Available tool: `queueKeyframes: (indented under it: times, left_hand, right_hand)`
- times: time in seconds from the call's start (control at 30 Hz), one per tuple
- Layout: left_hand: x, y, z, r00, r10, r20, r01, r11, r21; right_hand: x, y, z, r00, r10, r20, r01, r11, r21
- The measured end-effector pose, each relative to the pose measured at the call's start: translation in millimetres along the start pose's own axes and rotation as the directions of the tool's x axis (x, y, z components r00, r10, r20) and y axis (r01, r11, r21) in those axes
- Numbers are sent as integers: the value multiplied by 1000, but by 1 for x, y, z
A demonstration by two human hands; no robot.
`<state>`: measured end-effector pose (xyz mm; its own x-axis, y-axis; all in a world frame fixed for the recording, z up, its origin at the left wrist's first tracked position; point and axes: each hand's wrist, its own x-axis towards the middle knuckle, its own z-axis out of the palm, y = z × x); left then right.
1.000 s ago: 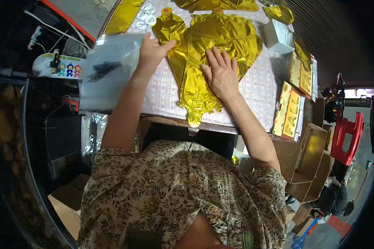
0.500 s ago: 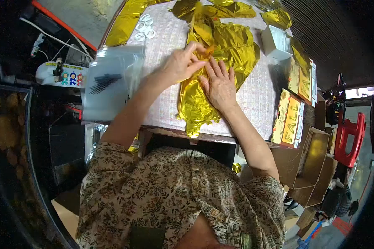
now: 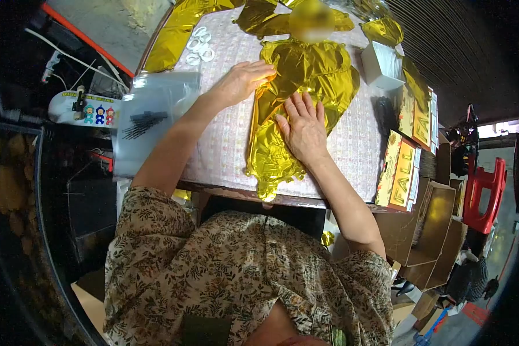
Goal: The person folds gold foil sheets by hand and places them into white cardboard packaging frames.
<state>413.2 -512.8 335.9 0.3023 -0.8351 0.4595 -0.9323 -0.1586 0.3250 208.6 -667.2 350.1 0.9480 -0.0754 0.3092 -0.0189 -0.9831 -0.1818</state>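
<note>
Gold foil balloon (image 3: 317,75), twelve o'clock on the table (image 3: 354,147), seems mid-fold, left hand (image 3: 242,82) fingers together at its ten-o'clock edge, right hand (image 3: 304,131) fingers slightly spread on top, next calling for even pressing

Foil sheet (image 3: 331,69) glossy, crinkled; table cover (image 3: 224,144) matt cloth; bags (image 3: 147,92) glossy plastic; carton (image 3: 397,233) matt cardboard.

Cloth (image 3: 353,141) offers passage right of foil (image 3: 305,70); white box (image 3: 376,71) obstructs beyond.

head-worn camera | faces forward, down | near, above table (image 3: 354,135)
</note>
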Motion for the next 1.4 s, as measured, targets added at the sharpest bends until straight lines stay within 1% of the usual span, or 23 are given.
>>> queueKeyframes:
  times: [0.2, 0.27, 0.3, 0.33, 0.4, 0.47, 0.53, 0.57, 0.6, 0.67, 0.7, 0.73, 0.8, 0.83, 0.93, 1.1, 1.13, 1.17, 1.2, 1.23, 1.27, 1.33, 1.4]
  left_hand:
    - [-4, 4, -2, 997, -70, 26, 71, 997, -37]
    - [-4, 2, 1, 996, -87, 29, 89, 994, -57]
    - [-4, -3, 6, 998, -52, 26, 52, 999, 3]
    - [-8, -6, 11, 998, -64, 28, 64, 998, -13]
    - [-7, -8, 8, 998, -55, 9, 55, 998, -12]
    - [-8, -7, 8, 999, -45, 4, 45, 999, -6]
    - [-7, -8, 9, 998, -63, 9, 64, 998, -12]
    - [-8, -9, 9, 999, -35, -1, 35, 999, -7]
    - [-9, -8, 8, 999, -42, -3, 42, 999, -13]
    - [-8, -8, 5, 1000, -9, 17, 10, 1000, -19]
    - [-8, -7, 4, 1000, -14, 13, 15, 1000, -24]
    - [-8, -6, 4, 999, -29, 25, 30, 999, -31]
    - [-8, -6, 4, 998, -55, 30, 56, 998, -40]
    - [-8, -6, 5, 1000, -26, -11, 26, 1000, -12]
    - [-10, -10, 14, 998, 9, -66, -7, 1000, 29]
    - [-10, -16, 16, 997, 37, -73, -34, 999, 41]
    - [-10, -15, 16, 998, 44, -43, -40, 995, 94]
    - [-9, -13, 13, 999, 51, -13, -49, 988, 147]
    - [-7, -11, 11, 998, 55, -17, -52, 988, 148]
    - [-7, -8, 9, 999, -8, 31, 5, 996, 84]
    - [-6, -5, 6, 994, -67, 84, 65, 998, 22]
    - [-7, 2, 0, 994, -65, 89, 62, 998, 29]
    - [-7, 2, -3, 994, -64, 93, 60, 997, 43]
  right_hand:
    - [1, -1, 0, 1000, 0, 29, 1, 1000, -20]
    - [0, -1, 1, 1000, 3, 9, -3, 1000, -22]
    - [0, 0, 1, 999, 1, 41, 0, 999, -35]
    - [-2, 1, 4, 998, 2, 61, 1, 999, -37]
    - [1, 2, 6, 996, 24, -86, -16, 995, 96]
    - [4, 2, -3, 996, 18, -82, -12, 997, 73]
    - [13, -2, -24, 975, -100, -197, 120, 988, 93]
    - [17, -4, -31, 970, -199, -138, 201, 980, 2]
    - [19, -7, -32, 971, -202, -129, 204, 979, 2]
    - [23, -11, -32, 928, -363, 81, 356, 930, 88]
    - [22, -10, -27, 919, -374, 122, 350, 919, 180]
    - [21, -10, -25, 916, -378, 130, 353, 918, 179]
    - [21, -13, -21, 868, -456, 199, 423, 886, 189]
    - [20, -12, -16, 848, -473, 239, 433, 878, 203]
    - [15, -13, -14, 814, -518, 264, 451, 849, 277]
    - [4, -26, -19, 775, -538, 332, 474, 842, 256]
    - [0, -30, -20, 775, -538, 332, 476, 842, 253]
    - [-4, -34, -21, 752, -558, 351, 474, 828, 300]
    - [-8, -38, -23, 728, -577, 370, 469, 813, 345]
    - [-11, -42, -28, 694, -583, 423, 469, 811, 350]
    - [-15, -44, -31, 696, -580, 423, 469, 813, 345]
    - [-21, -45, -36, 630, -645, 432, 488, 762, 426]
    - [-14, -45, -42, 656, -643, 395, 469, 757, 454]
